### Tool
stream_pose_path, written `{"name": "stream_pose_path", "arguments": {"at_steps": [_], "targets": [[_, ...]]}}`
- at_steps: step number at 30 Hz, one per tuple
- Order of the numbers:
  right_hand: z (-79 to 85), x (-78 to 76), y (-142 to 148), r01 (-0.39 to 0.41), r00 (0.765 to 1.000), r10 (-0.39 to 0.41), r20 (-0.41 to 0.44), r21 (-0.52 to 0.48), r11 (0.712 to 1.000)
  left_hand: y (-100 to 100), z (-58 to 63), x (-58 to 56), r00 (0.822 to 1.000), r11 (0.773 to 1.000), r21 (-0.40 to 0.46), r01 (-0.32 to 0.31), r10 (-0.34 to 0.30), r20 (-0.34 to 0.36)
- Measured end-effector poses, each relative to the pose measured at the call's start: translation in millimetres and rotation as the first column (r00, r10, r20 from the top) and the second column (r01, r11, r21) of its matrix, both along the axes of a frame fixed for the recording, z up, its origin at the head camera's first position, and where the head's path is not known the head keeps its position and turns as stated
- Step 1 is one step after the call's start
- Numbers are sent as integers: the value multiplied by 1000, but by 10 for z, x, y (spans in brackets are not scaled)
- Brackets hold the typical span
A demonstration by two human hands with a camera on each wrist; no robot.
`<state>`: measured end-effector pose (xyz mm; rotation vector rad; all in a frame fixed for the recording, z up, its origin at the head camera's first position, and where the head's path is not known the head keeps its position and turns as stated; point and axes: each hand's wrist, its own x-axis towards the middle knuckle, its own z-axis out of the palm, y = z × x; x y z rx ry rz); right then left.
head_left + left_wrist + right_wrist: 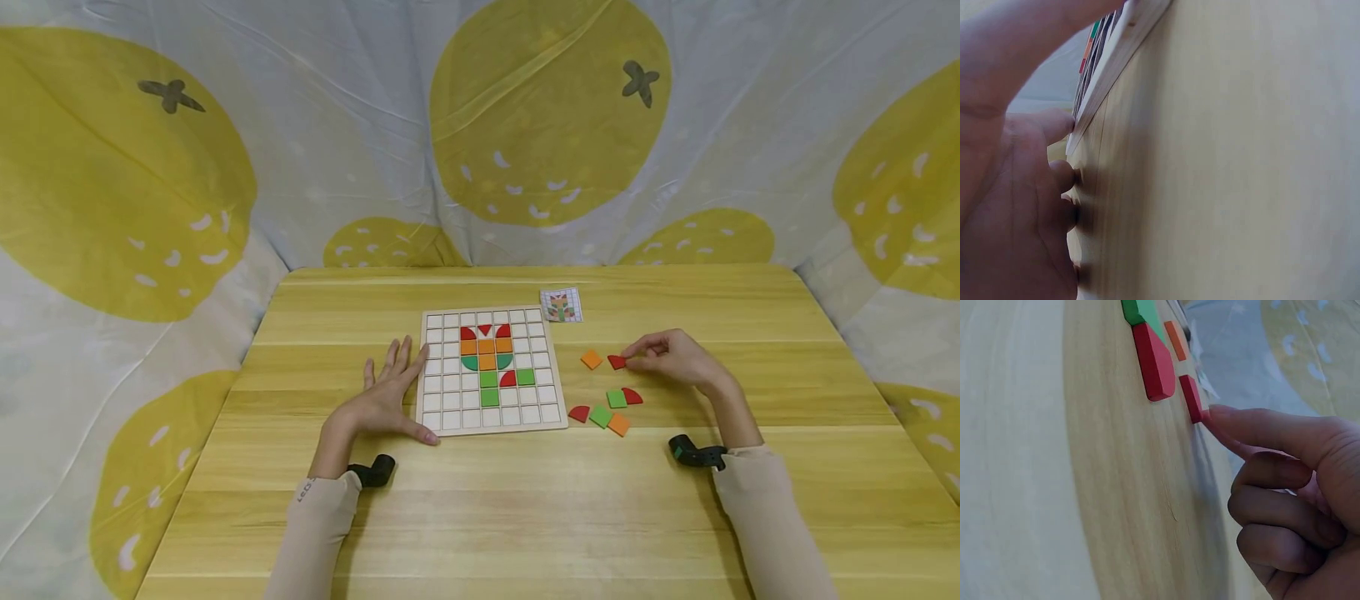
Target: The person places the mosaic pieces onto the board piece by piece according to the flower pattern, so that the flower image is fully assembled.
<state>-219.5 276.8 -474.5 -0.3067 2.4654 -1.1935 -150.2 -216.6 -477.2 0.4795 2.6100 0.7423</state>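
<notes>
My left hand (384, 402) is spread flat at the left side of a square wooden grid board (453, 415). Its thumb lies at the board's front edge and its index finger touches the left edge, as the left wrist view also shows. On the board, red, orange, teal and green tiles form a flower-like pattern, with a red quarter-circle tile (507, 379) beside a green square (526, 377). Right of the board, my right hand (678, 360) pinches the end of another red quarter-circle tile (1190, 399) between thumb and index finger, the other fingers curled in. That tile is at the tabletop.
A small printed pattern card (561, 305) lies by the board's back right corner. Loose tiles lie right of the board: orange squares (592, 359), green squares (617, 398) and red quarter circles (579, 413). A patterned cloth (360, 125) hangs behind the wooden table (525, 517).
</notes>
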Motion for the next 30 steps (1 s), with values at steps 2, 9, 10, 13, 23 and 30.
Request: {"name": "stream_pose_path", "arguments": {"at_steps": [2, 9, 10, 13, 23, 30], "targets": [[8, 5, 17, -6, 1000, 6, 10, 14, 1000, 0, -5, -3, 1000, 1000, 0, -1, 1, 2], [4, 3, 30, -82, 995, 83, 54, -15, 996, -6, -15, -13, 1000, 1000, -2, 1, -1, 6], [2, 1, 21, -79, 995, 80, 52, -23, 997, -7, -16, -14, 1000, 1000, -1, 0, 0, 6], [-11, -7, -19, -69, 997, 70, 26, -46, 997, -9, -17, -16, 1000, 1000, 2, 2, -2, 6], [-67, -21, -117, -106, 994, 107, 12, -74, 992, -12, -18, -23, 1000, 1000, -6, 3, -3, 1], [-112, -23, -145, -96, 994, 101, 49, -103, 990, -8, -13, -20, 1000, 1000, -6, 2, -2, 4]]}}
